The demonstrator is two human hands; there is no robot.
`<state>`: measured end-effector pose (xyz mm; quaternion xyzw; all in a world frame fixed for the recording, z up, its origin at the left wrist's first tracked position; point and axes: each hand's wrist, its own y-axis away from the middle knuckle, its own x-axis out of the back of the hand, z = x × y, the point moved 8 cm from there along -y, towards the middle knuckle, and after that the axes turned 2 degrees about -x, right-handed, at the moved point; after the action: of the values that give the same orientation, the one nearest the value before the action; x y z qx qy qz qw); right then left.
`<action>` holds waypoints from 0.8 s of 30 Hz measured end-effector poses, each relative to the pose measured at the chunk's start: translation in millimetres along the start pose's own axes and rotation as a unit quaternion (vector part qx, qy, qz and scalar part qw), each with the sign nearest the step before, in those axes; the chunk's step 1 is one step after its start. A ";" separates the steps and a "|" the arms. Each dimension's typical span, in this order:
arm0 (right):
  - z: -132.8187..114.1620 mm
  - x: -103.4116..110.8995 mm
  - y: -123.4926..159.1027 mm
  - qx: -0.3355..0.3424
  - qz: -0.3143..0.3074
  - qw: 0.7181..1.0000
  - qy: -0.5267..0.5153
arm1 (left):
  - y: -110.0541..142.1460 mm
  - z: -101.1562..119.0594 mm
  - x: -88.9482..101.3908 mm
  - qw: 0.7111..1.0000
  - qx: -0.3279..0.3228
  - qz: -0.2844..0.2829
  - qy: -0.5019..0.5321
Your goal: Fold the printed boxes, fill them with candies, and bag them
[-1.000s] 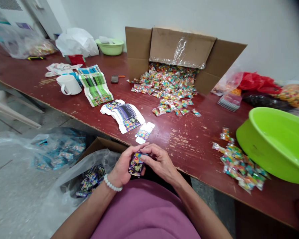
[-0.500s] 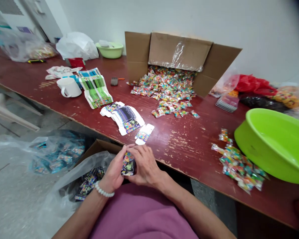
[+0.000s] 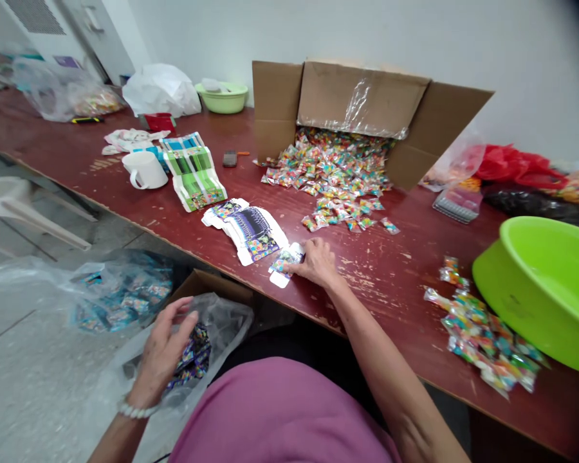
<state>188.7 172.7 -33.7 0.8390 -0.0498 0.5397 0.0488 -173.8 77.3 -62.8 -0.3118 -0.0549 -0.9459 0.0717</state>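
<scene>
My left hand (image 3: 166,341), a pale bead bracelet at its wrist, hovers over a clear plastic bag (image 3: 226,315) holding small dark printed boxes (image 3: 195,360). Its fingers are apart and hold nothing. On the table's front part, my right hand (image 3: 317,263) has thumb and fingers around a small flat printed carton (image 3: 285,258) with white flaps. Left of that carton lies a spread of flat purple-and-black printed cartons (image 3: 253,233). Behind my right hand, wrapped candies (image 3: 338,173) spill from a cardboard box (image 3: 361,99) lying on its side.
Green flat cartons (image 3: 195,170) and a white mug (image 3: 145,170) are at the left on the red table (image 3: 381,283). A lime-green basin (image 3: 535,302) stands right, beside loose candies (image 3: 487,341). Blue packets in a plastic bag (image 3: 125,292) sit on the floor, near a white stool (image 3: 9,199).
The small box that both hands held is out of them. My left hand has moved left over the bag and opened; my right hand has reached forward to the small flat carton.
</scene>
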 end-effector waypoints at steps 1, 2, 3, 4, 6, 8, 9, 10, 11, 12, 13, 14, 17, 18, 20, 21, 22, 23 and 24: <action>-0.4 -0.7 -1.3 -0.005 -0.011 1.000 0.006 | 1.9 15.5 -12.5 1.000 -0.024 -0.012 0.015; -0.7 -1.1 -1.0 -0.008 -0.016 1.000 0.005 | 4.0 33.1 -25.7 0.998 -0.053 -0.023 0.026; -0.3 -1.1 0.5 -0.011 -0.016 1.000 0.000 | 6.2 50.3 -38.4 0.996 -0.078 -0.032 0.035; 1.0 -0.9 2.9 -0.015 -0.011 1.000 -0.011 | 7.9 65.9 -49.8 0.994 -0.098 -0.035 0.043; 6.3 -0.9 9.7 -0.021 0.004 0.998 -0.063 | 10.1 93.6 -70.4 0.987 -0.142 -0.051 0.049; 13.6 -2.2 18.3 -0.028 0.015 0.981 -0.189 | 9.6 111.6 -83.9 0.982 -0.174 -0.059 0.045; 16.5 -3.3 23.1 -0.031 0.015 0.964 -0.263 | 8.2 116.7 -87.6 0.981 -0.181 -0.058 0.044; 18.1 -4.1 28.3 -0.031 0.014 0.944 -0.328 | 6.2 119.4 -89.1 0.981 -0.180 -0.055 0.049; 17.8 -4.9 33.9 -0.030 0.007 0.923 -0.384 | 3.8 120.2 -89.6 0.982 -0.169 -0.055 0.061; 15.1 -5.8 39.9 -0.025 -0.007 0.901 -0.433 | 1.8 119.9 -90.3 0.982 -0.150 -0.067 0.088; 10.1 -6.5 46.3 -0.019 -0.025 0.879 -0.476 | 0.8 118.9 -92.9 0.979 -0.122 -0.099 0.128; 3.2 -6.7 53.0 -0.010 -0.047 0.853 -0.519 | 2.2 118.2 -98.7 0.968 -0.086 -0.154 0.181; -23.0 -5.9 72.9 0.011 -0.120 0.755 -0.644 | 29.5 127.1 -123.9 0.847 0.034 -0.396 0.353; -31.2 -5.1 78.5 0.015 -0.141 0.735 -0.663 | 43.1 132.7 -128.9 0.790 0.063 -0.466 0.393; -44.6 -2.4 87.1 0.022 -0.170 0.712 -0.681 | 64.5 141.6 -132.2 0.702 0.096 -0.548 0.444; -49.3 0.0 89.9 0.026 -0.177 0.707 -0.685 | 70.4 144.1 -132.3 0.680 0.101 -0.562 0.459; -52.5 3.2 91.8 0.031 -0.177 0.705 -0.686 | 73.2 145.1 -132.2 0.673 0.103 -0.564 0.467; -54.6 6.9 93.1 0.037 -0.173 0.707 -0.685 | 73.4 144.9 -132.0 0.678 0.103 -0.554 0.471; -55.8 10.6 94.1 0.042 -0.168 0.709 -0.683 | 71.4 144.0 -131.4 0.693 0.102 -0.535 0.472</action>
<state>130.0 86.7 1.6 0.9743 0.0953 -0.1965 0.0559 26.7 41.8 -22.0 0.2673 -0.2680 -0.8353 -0.3987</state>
